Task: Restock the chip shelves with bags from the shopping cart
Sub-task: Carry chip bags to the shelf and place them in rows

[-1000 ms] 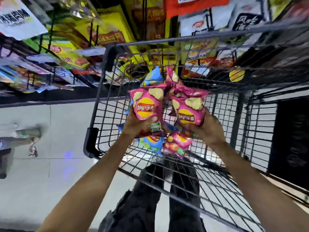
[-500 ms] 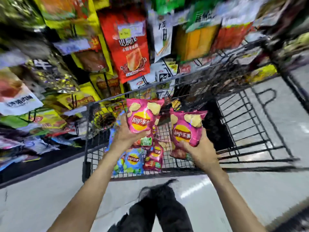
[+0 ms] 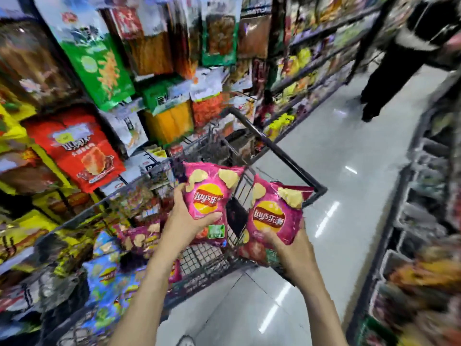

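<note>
Shelves [image 3: 104, 101] of snack packets rise left of the fingers; glossy floor [image 3: 349, 151] stretches beyond. Left hand [image 3: 184, 221] and right hand [image 3: 291, 248] each grip a pink chip bag [image 3: 208, 198] [image 3: 272, 216] above the cart [image 3: 287, 156].

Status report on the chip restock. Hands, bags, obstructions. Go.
Left hand grips a pink Lay's bag; right hand grips another pink bag. Both held above the shopping cart, none shelved yet. Another person stands up the aisle.
</note>
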Demonstrator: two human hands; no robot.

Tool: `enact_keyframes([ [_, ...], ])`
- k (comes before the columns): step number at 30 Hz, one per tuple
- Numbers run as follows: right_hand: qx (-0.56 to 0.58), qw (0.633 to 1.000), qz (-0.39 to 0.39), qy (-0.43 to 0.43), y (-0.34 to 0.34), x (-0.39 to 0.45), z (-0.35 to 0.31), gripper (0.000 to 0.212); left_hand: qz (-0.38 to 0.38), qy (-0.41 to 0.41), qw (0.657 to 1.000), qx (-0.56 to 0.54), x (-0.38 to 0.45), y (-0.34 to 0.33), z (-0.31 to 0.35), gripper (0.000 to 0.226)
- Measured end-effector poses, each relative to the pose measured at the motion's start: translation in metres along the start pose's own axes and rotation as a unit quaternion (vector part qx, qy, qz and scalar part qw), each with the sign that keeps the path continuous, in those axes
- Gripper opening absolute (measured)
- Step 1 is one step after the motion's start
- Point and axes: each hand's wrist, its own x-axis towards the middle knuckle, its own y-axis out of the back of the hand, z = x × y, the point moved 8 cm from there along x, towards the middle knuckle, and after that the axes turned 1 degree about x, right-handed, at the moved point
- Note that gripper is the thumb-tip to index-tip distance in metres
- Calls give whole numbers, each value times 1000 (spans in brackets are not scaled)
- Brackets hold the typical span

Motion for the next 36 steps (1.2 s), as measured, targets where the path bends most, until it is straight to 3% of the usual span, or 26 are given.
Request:
enact_keyframes([
  [4, 15, 998, 54, -16, 88, -24, 21, 54, -37, -28, 999, 3, -24, -74, 57, 110],
  [11, -3, 988, 154, -15, 257, -49, 51, 60, -85, -105, 991, 2, -61, -216, 147, 94],
  [18, 12, 977, 212, -19, 362, -30, 76, 82, -117, -147, 982, 4, -73, -311, 224, 92],
  [27, 50, 972, 230, -21, 431, 68, 97, 82, -144, -179, 973, -2, 12, -407, 304, 94],
  [36, 61, 957, 284, -11, 528, 235, 75, 61, -130, -209, 969, -34, 162, -518, 419, 102],
])
